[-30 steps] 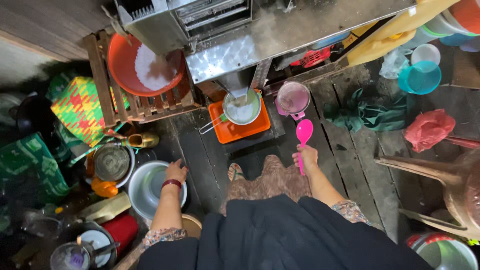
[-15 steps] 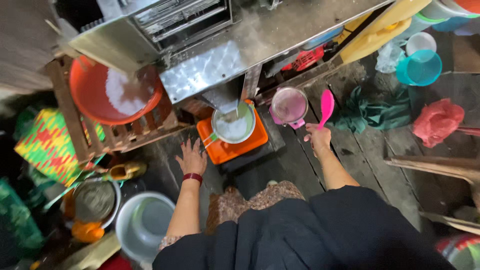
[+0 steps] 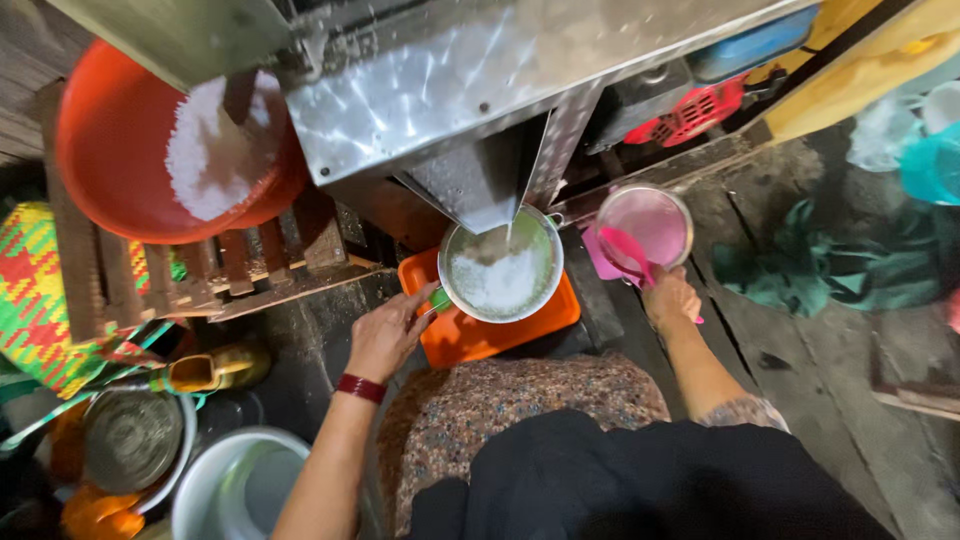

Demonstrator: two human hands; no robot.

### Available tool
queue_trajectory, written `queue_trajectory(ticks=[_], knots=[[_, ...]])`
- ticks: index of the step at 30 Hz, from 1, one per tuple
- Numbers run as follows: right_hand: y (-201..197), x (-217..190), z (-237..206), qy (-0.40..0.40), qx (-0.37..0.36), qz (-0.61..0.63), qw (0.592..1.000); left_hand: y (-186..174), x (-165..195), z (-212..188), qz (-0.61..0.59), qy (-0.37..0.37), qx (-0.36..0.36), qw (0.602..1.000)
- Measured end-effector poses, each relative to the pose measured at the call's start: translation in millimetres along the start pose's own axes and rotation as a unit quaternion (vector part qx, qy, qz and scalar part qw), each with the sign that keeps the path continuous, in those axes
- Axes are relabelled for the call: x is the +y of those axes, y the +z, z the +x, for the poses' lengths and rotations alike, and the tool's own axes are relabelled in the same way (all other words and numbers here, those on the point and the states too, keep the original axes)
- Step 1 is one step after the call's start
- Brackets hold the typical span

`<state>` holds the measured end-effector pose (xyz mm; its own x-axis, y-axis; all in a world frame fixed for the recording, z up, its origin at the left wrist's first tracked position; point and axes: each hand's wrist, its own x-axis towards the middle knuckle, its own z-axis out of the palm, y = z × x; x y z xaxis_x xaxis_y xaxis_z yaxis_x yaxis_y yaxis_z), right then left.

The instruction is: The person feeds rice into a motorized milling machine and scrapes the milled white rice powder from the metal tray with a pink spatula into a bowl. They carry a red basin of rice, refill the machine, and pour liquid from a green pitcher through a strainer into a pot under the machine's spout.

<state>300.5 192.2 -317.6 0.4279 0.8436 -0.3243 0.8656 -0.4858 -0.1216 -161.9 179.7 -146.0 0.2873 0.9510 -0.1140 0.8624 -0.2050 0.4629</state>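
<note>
here, at centre frame, the left hand [image 3: 385,335] grips the green handle [image 3: 438,298] of a round metal pot [image 3: 502,266] sitting on an orange tray [image 3: 478,335] under a steel chute [image 3: 470,180]; the handle points lower left. right of centre, the right hand [image 3: 672,298] closes around a pink ladle [image 3: 628,250], its long axis running toward upper left, bowl over a pink-lined strainer [image 3: 645,222].

One head-worn camera looks steeply down, fairly near, probably from above a metal machine [image 3: 440,110].
</note>
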Motion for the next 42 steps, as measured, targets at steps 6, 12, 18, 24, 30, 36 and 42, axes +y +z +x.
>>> queue_trajectory(ticks=[6,12,18,24,30,36,42], knots=[[27,18,21,-0.058,0.094,0.003,0.994,6,-12,6,0.04,0.0,0.004,0.999],[25,35,33,-0.065,0.106,0.045,0.991,0,-11,13,0.097,-0.027,0.003,0.995],[-16,57,83,-0.055,0.177,0.086,0.979,-40,-4,24,0.104,0.076,0.099,0.987],[7,74,109,0.135,-0.113,0.413,0.893,-59,15,-1,0.025,0.05,0.258,0.964],[42,18,95,0.006,-0.009,0.586,0.81,20,85,46,-0.305,0.17,-0.025,0.937],[16,5,93,-0.04,0.003,0.642,0.765,222,164,181,-0.309,0.232,-0.051,0.921],[-18,-10,84,-0.057,0.172,0.483,0.857,303,211,278,-0.301,0.168,-0.103,0.933]])
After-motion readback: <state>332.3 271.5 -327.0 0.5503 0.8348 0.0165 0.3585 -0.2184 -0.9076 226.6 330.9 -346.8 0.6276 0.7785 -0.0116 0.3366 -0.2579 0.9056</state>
